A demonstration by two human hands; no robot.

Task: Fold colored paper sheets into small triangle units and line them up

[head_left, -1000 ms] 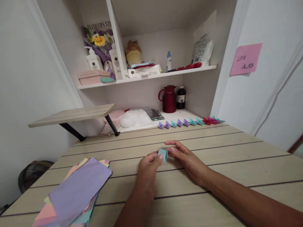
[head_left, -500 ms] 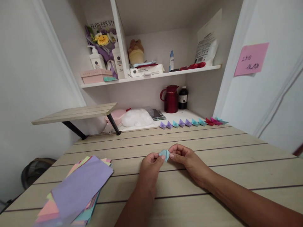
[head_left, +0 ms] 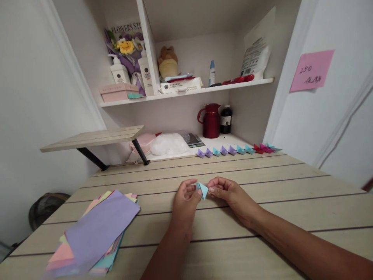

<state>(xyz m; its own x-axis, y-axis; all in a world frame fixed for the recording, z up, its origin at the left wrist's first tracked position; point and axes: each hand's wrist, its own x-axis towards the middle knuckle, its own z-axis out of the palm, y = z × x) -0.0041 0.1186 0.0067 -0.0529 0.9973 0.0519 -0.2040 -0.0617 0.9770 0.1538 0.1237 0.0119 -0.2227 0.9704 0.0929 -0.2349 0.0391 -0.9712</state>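
Observation:
Just above the middle of the wooden table (head_left: 221,256) is a small folded piece of light blue paper (head_left: 204,190), creased into a diamond-like shape. My left hand (head_left: 187,198) pinches its left side between thumb and fingers. On the other side, my right hand (head_left: 225,194) has thumb and forefinger closed on the paper's right corner. A row of folded paper boats (head_left: 224,150) in purple, light blue, red and pink runs along the table's back edge. At the left lies a loose stack of coloured paper sheets (head_left: 103,229), a purple one on top.
A small raised wooden shelf (head_left: 96,139) on black legs stands at the back left. Behind the table are a red thermos jug (head_left: 211,121), a dark bottle (head_left: 225,119) and a white fluffy bundle (head_left: 169,144). A white shelf (head_left: 221,88) spans above them.
The light blue paper has turned in my hands and now shows a broader triangular face. My left fingers have lifted slightly behind it; my right hand has hardly moved.

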